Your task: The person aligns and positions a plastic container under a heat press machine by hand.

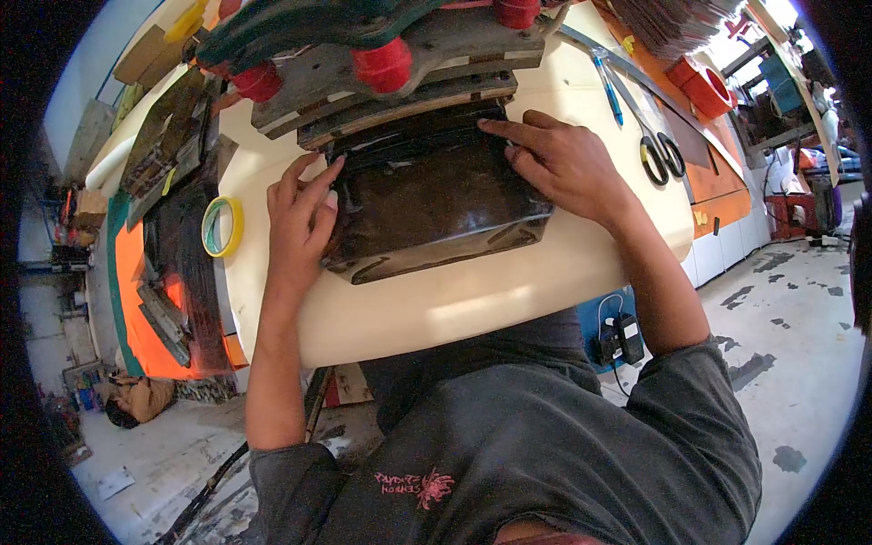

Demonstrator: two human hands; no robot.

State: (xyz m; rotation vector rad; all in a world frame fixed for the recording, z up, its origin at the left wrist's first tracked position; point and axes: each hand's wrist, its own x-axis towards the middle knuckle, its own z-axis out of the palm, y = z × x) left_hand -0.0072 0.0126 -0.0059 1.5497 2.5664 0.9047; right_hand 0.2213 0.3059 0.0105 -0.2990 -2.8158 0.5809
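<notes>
Left hand, fingers loosely spread, touches the far left edge of a dark, shiny block; right hand, half curled, touches its far right corner — any grip is unclear. The block lies on a cream tabletop.

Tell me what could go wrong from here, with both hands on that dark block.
The right hand's fingertips are close to the wooden boards; a shift there might pinch them. Uneven pressure from it and the left hand could slide the dark block. The scissors, right of the right hand, might get knocked.
</notes>
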